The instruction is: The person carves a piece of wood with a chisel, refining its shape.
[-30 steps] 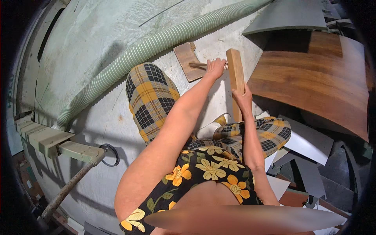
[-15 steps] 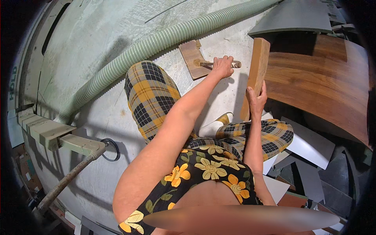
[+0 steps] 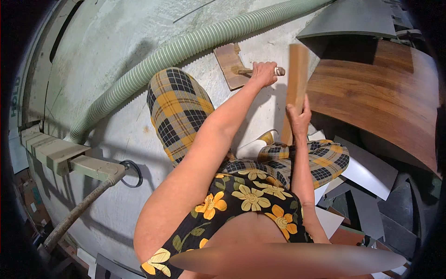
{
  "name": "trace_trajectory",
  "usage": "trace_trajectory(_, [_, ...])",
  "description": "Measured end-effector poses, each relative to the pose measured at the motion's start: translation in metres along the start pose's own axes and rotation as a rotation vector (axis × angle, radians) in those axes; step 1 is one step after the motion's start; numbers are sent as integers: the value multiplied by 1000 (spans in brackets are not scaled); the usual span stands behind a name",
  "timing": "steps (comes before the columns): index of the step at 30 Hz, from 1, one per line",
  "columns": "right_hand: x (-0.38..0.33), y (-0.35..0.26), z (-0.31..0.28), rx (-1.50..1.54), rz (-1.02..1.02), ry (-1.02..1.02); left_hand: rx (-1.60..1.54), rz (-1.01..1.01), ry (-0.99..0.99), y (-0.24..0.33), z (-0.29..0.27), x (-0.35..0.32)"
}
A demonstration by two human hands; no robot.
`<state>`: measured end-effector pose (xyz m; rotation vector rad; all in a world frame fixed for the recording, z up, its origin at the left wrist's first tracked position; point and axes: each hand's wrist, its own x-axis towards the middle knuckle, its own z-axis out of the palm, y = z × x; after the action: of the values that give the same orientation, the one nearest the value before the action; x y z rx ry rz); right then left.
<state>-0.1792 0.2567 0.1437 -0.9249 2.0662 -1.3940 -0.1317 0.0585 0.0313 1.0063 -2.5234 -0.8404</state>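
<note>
My left hand (image 3: 264,74) is closed round what looks like a chisel (image 3: 280,71), its wooden handle end poking out to the right with a pale band. The tool's other end slants down onto a brown wooden board (image 3: 228,73) lying on the floor. That board has a broken or notched upper right corner. In my right hand (image 3: 300,119) is a long, thick wooden block (image 3: 297,74), gripped near its lower end and held upright. The block's face is close to the handle end, with a gap between them.
Behind the board runs a ribbed pale green hose (image 3: 186,53). Dark wood-grain panels (image 3: 371,100) stand at the right, with grey and white offcuts (image 3: 367,172) below them. A metal arm with a rod (image 3: 100,169) stands at the left. My plaid-covered legs (image 3: 179,109) flank the work.
The wooden block has swung left, toward the handle end, with my right hand. My left hand has shifted slightly up and the tool is tilted more steeply.
</note>
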Motion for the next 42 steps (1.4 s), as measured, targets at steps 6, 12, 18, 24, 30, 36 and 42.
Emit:
trace_trajectory(6, [2,26,0,-153,178,-99,29,-4,-61,0,-1,-3])
trace_trajectory(12, [-3,2,10,21,46,-10,53,-30,-33,-12,-7,1])
trace_trajectory(18, [0,27,5,34,98,-39,95,-12,-100,-6,-13,5])
trace_trajectory(24, [1,38,11,-75,183,-86,91,13,-63,-3,-4,-2])
trace_trajectory(30, [48,0,14,-31,33,-41,118,19,53,-9,-5,4])
trace_trajectory(36, [67,13,31,-207,-35,-169,56,-55,51,-8,-22,2])
trace_trajectory(42, [90,8,38,61,-30,-130,53,-60,127,-11,-19,3])
